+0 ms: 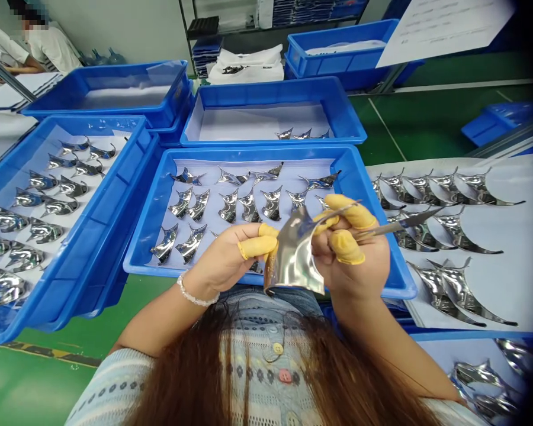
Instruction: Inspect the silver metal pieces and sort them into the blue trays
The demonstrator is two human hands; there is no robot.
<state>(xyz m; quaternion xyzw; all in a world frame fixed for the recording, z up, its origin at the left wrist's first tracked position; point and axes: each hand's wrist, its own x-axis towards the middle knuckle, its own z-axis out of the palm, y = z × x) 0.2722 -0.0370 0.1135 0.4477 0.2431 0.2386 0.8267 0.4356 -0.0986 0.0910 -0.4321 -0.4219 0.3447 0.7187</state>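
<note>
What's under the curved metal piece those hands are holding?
A blue crate, a white sheet and another metal piece; the left hand and right hand cover the rest.

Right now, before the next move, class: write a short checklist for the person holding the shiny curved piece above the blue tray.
1. Left hand grips the curved metal piece: ok.
2. Yellow finger cots on both hands: ok.
3. Right hand holds a slim metal tool, possibly tweezers, pointing away from the piece: ok.
4. Metal pieces lie spread out in the blue tray beneath the hands: ok.
5. Curved piece free of scratches: cannot tell, glare hides its surface.
</note>
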